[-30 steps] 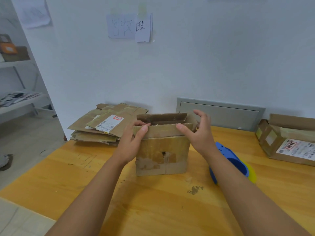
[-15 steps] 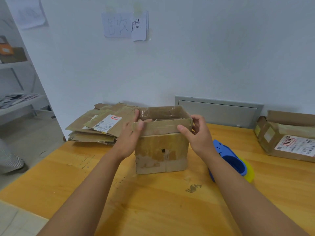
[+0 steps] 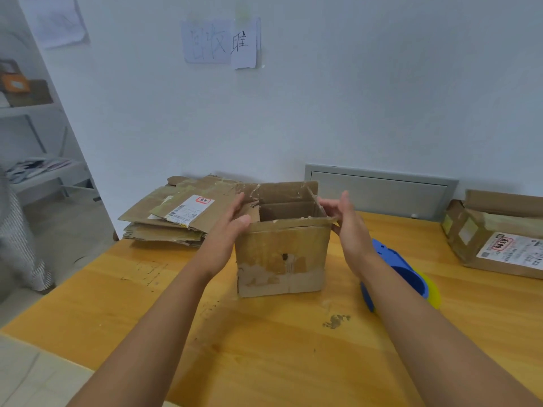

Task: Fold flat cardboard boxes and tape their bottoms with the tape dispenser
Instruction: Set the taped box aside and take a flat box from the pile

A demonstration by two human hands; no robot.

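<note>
Stack of flattened cardboard boxes (image 3: 179,215): lying at the table's far left against the wall, a white shipping label facing up on the top sheet.

Left hand (image 3: 227,230): pressing against the left upper edge of the box with fingers nearly straight and thumb lying along the front rim; not curling round anything.

Cardboard box (image 3: 282,254): standing upright at the middle of the wooden table (image 3: 264,348), top open, flaps standing up, a small hole showing in its front face.

Right hand (image 3: 348,227): touching the box's right upper corner, fingers mostly extended; whether the fingertips are pinching the flap cannot be told.

Tape dispenser (image 3: 402,274): blue with a yellow roll, lying right of the box, partly hidden behind the right forearm.

Assembled box (image 3: 499,239): sitting at far right.
</note>
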